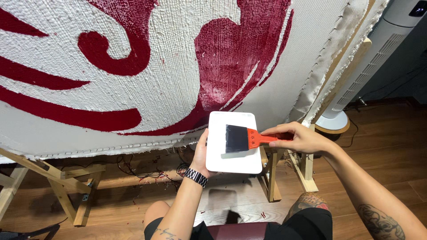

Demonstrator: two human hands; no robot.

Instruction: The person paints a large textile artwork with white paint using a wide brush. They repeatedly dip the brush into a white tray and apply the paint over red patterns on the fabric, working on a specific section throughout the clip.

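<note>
A wide paintbrush (242, 138) with black bristles and an orange handle lies flat in a shallow white tray (233, 162), bristles pressed to its pale contents. The right hand (299, 138) has its fingers clamped on the handle; the left hand (201, 153) grips the tray's edge from beneath. Behind, a red-and-white tufted rug (133, 66) is stretched on a wooden frame (66, 178), 1 white tower fan (369, 66) beside it.

White tower fan (378, 58), wooden frame legs (66, 186)
</note>
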